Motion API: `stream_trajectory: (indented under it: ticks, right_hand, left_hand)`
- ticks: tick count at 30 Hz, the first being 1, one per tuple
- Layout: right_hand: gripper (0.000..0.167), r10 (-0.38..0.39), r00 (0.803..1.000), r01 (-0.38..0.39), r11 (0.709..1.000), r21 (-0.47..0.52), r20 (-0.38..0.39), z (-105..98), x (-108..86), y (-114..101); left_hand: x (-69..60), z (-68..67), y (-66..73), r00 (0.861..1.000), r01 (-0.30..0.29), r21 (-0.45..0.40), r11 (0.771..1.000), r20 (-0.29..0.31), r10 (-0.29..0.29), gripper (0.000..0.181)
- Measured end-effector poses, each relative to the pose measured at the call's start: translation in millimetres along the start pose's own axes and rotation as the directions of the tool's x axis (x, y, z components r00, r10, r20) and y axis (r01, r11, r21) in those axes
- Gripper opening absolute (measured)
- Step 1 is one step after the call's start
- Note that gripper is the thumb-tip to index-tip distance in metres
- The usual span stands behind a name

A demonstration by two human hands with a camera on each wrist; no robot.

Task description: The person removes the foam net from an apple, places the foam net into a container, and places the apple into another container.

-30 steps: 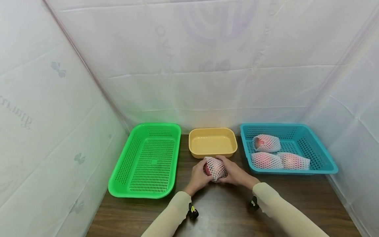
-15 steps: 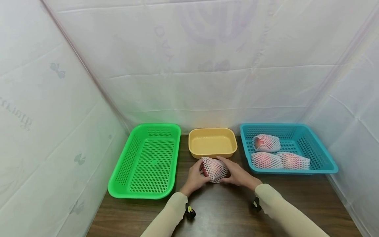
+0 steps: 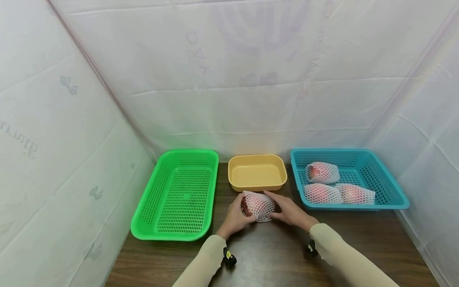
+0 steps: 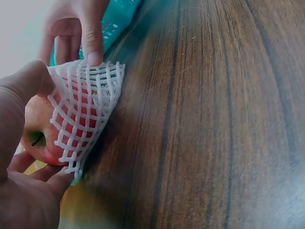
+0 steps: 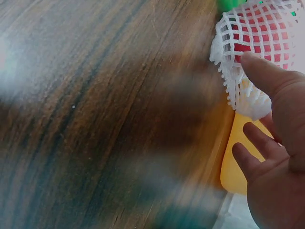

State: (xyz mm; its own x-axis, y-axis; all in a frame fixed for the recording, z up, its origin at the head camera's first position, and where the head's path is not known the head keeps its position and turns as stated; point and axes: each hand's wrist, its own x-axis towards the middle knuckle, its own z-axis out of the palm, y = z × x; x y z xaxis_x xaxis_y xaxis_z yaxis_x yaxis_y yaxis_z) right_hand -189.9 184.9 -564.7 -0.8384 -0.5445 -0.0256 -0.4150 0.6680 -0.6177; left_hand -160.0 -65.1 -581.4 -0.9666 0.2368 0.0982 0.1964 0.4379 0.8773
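A red apple point(image 4: 42, 117) sits in a white foam net sleeve point(image 3: 261, 205) just above the table, in front of the yellow basin. Its stem end shows bare at the sleeve's left opening in the left wrist view. My left hand point(image 3: 234, 217) grips this end, thumb on one side and fingers on the other. At the opposite end my right hand point(image 3: 291, 212) holds the sleeve, its thumb pressing on the mesh in the right wrist view. Part of the apple is hidden under the net and fingers.
A green basket point(image 3: 186, 195) stands left, a yellow basin point(image 3: 257, 173) behind my hands. In the blue basket point(image 3: 391, 195) at right lie three apples in net sleeves, including one wrapped apple point(image 3: 323, 173) at the back. White cloth walls point(image 3: 222, 111) enclose the brown table point(image 3: 267, 255).
My left hand has shifted slightly left, and more of the apple's bare end shows at the sleeve's left opening. The right hand has moved barely. The baskets and basin stay in place.
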Motion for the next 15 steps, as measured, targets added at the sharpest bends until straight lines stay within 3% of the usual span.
stream_trajectory:
  ticks: [8, 15]
  right_hand:
    - [0.053, -0.047, 0.997, 0.045, 0.998, -0.031, -0.055, -0.4, 3.7, -1.2]
    - [0.022, -0.118, 0.980, 0.101, 0.988, -0.114, -0.157, -1.0, 6.4, -5.1]
  left_hand:
    - [-1.8, 1.6, -1.9, 1.000, 0.009, 0.007, 1.000, -0.003, -0.009, 0.072]
    - [-5.2, -0.6, -2.7, 1.000, -0.018, -0.020, 1.000, -0.018, 0.018, 0.074]
